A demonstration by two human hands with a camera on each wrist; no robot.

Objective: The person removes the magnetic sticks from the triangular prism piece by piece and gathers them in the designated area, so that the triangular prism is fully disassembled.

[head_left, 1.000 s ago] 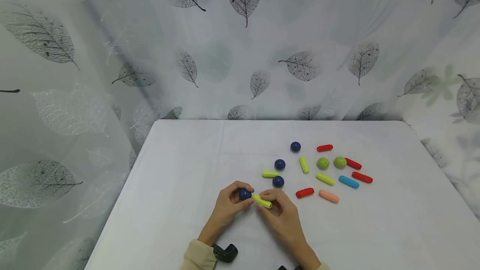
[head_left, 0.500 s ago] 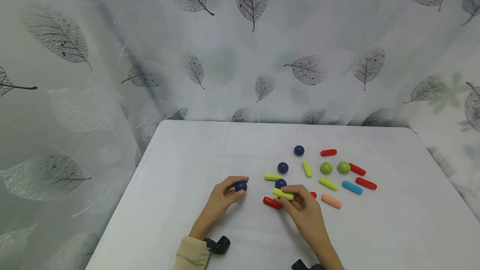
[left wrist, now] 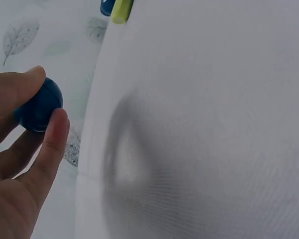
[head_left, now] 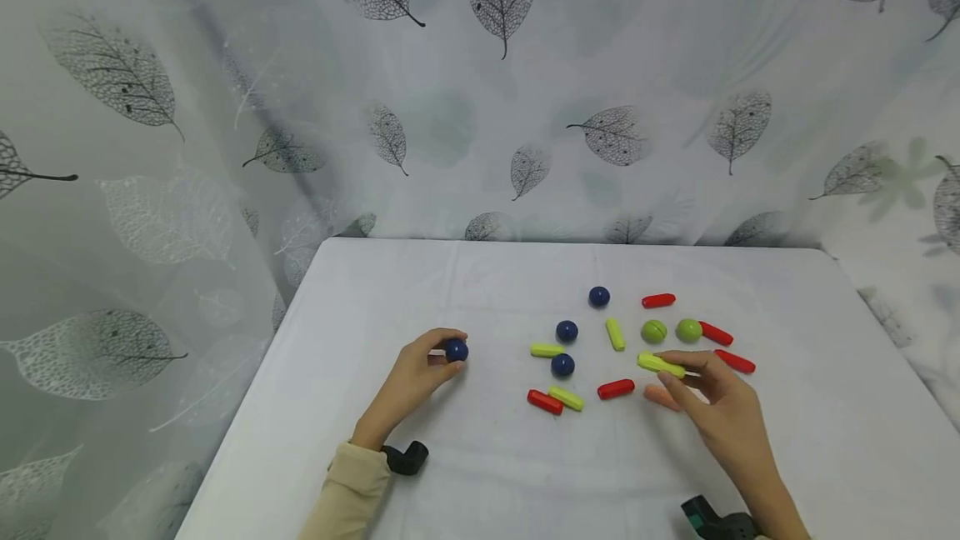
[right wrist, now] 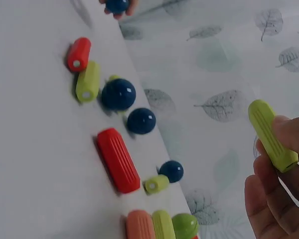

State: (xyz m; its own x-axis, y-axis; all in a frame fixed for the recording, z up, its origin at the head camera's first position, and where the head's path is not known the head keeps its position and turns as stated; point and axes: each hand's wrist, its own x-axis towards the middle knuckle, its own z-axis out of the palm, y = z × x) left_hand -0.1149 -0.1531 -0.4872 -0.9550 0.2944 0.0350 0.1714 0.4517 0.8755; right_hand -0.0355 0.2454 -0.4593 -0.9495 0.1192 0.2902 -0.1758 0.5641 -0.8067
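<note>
In the head view my left hand (head_left: 411,377) pinches a dark blue ball (head_left: 456,349) just above the left part of the table. The left wrist view shows that ball (left wrist: 40,105) between thumb and fingertips. Farther right, my right hand (head_left: 716,398) holds a lime-yellow ribbed stick (head_left: 660,363) over the loose pieces. That stick (right wrist: 270,133) is pinched between thumb and fingers in the right wrist view, its lower end showing a hole or dark spot. A salmon stick (head_left: 662,397) lies partly hidden behind the right hand. The blue stick seen earlier is covered.
Several dark blue balls (head_left: 562,365), red sticks (head_left: 617,389) and lime sticks (head_left: 566,398) lie scattered on the white table (head_left: 420,290). Two green balls (head_left: 654,331) sit at the right, one beside a red stick (head_left: 716,332). A leaf-print curtain (head_left: 450,132) hangs behind.
My hands have moved apart from close together. The left went left with the blue ball, the right went right with the lime stick. A red and a lime stick between them came into sight.
</note>
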